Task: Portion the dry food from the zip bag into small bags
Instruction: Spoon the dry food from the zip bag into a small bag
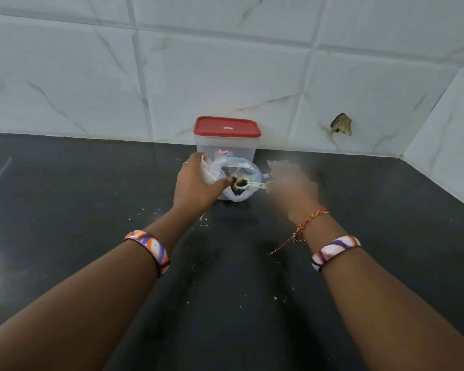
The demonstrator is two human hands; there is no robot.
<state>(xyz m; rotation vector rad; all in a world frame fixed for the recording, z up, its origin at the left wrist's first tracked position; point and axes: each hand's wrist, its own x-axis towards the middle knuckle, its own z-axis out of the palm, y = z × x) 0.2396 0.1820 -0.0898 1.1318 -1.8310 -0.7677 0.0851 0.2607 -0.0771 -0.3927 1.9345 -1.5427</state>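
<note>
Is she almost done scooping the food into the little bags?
Can't tell how many are done: no filled little bags show. Right now the left hand holds a bag open while the blurred right hand brings a full scoop over it. Tipping it in comes next.

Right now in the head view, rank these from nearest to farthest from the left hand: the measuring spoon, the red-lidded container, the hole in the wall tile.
1. measuring spoon: beside the left hand, at the zip bag's mouth.
2. red-lidded container: behind the bag, against the wall.
3. hole in the wall tile: far right, up on the wall.
</note>
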